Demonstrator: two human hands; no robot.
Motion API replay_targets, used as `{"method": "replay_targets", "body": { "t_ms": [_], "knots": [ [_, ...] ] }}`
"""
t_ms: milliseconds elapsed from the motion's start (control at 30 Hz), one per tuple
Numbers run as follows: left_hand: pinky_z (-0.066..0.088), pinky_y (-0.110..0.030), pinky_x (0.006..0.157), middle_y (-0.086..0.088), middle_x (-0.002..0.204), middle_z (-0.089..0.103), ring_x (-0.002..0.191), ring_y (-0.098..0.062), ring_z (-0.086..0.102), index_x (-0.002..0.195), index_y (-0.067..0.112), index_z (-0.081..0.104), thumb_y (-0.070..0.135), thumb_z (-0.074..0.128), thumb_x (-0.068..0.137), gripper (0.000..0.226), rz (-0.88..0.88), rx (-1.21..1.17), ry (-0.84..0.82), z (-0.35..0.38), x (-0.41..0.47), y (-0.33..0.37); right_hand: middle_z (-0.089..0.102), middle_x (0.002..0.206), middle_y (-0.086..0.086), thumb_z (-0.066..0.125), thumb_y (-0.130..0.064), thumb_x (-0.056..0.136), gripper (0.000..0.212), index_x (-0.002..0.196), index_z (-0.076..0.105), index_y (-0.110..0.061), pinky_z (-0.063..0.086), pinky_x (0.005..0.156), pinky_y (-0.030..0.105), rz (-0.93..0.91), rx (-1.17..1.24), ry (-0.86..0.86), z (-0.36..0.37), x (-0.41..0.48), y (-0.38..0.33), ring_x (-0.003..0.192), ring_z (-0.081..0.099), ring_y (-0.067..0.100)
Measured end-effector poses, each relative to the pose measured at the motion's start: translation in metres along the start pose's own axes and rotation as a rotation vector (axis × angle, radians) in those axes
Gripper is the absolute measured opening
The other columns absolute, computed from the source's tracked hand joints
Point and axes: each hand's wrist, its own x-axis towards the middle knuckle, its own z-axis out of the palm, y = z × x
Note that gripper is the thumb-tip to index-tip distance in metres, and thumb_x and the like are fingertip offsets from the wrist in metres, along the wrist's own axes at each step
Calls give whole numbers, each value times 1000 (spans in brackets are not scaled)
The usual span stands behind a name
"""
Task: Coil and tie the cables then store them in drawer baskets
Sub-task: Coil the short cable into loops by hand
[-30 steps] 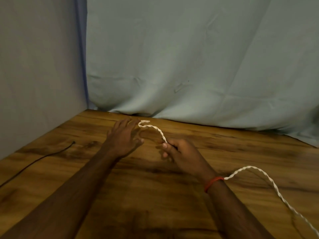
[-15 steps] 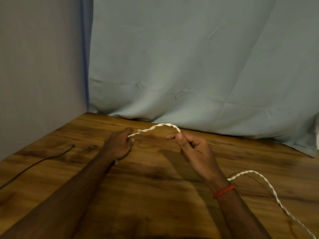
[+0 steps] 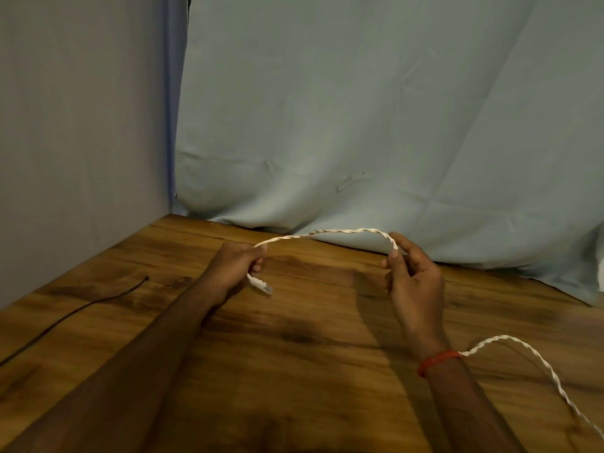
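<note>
White twisted cable (image 3: 327, 233) is what we have up off the bench (image 3: 294, 354) in the head view, arching between our two hands in front of the pale blue cloth backdrop (image 3: 359, 125).

Our left hand (image 3: 238, 266) is curled into a fist round the cable close to its end, and the short tail with its connector tip (image 3: 261, 286) pokes out below the fist. That looks like the anchor: lock one end down so the first loop has a fixed start. Our right hand (image 3: 411, 282) pinches the cable between thumb and forefinger at the far side of the arch, the other fingers loosely bent and holding nothing. A light pinch there would let us feed length through and measure out a loop.

Past the pinch the cable drops out of sight behind the right hand, reappears by the red wrist band (image 3: 438, 359), lies across the bench and runs off the lower right edge. So plenty of slack is waiting, and we judge the coiling barely begun: no loop is formed, no tie made.

Off to the left, a thin black cable (image 3: 81, 308) lies flat on the bench, well apart from both hands and untouched. No drawer baskets show anywhere here.
</note>
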Motion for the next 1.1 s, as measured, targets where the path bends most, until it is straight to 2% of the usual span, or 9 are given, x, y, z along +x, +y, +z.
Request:
{"method": "replay_targets", "body": {
  "t_ms": [133,233,333,467,567,700,900,1000,1100],
  "knots": [
    [58,-32,64,-6,67,61,68,-24,69,69,17,49,38,58,99,37,-280,-711,-44,1,-5,22,71,82,-1,54,-13,100,36,127,66,-34,51,68,29,-125,-374,-31,-9,2,11,73,65,16],
    [62,-34,65,-9,74,71,75,-25,76,71,17,50,42,54,100,38,-252,-997,-82,-1,-6,28,76,96,0,55,-27,99,32,127,66,-38,53,70,33,-162,-771,-231,-10,-2,11,86,68,21],
    [64,-37,73,-15,91,76,87,-28,77,78,14,55,41,51,101,36,-144,-1092,-81,-1,-5,32,75,102,-11,57,-41,98,25,119,70,-41,53,71,31,-217,-851,-448,-8,-9,5,89,66,12],
    [60,-41,90,-23,125,68,111,-33,70,91,6,57,45,43,102,43,19,-983,-36,1,3,28,74,103,-16,61,-41,94,23,113,73,-37,53,77,29,-297,-827,-790,-1,-17,-3,88,64,1],
    [48,-41,107,-17,138,60,127,-27,60,142,-7,39,42,37,105,61,125,-646,54,12,-3,24,70,90,-28,68,-37,92,21,111,76,-35,42,67,13,-268,-721,-1012,9,-23,-12,77,60,-9],
    [35,-32,116,2,146,53,135,-9,47,145,19,49,40,41,106,45,320,-106,24,28,-19,21,75,86,-11,75,-31,88,20,108,78,-30,39,60,14,-246,-532,-1195,19,-35,-22,70,58,0],
    [20,-33,121,6,152,45,144,8,24,107,25,56,39,34,109,26,693,615,-341,42,-23,2,78,88,-5,79,-19,85,16,101,81,-19,50,65,34,-114,-110,-1066,4,-27,-38,73,68,20],
    [27,-37,116,7,146,52,137,1,37,117,16,64,45,29,106,47,747,587,-365,49,-29,8,74,78,-19,73,-7,88,13,95,79,-16,45,67,12,-156,39,-794,-3,-20,-43,72,65,-5],
    [44,-31,82,7,94,67,90,-5,59,95,26,67,45,36,102,37,721,375,-350,52,-41,21,71,75,-19,72,-9,90,13,93,78,-19,46,69,15,-310,8,-449,-5,-11,-39,71,64,-3]
  ]
}}
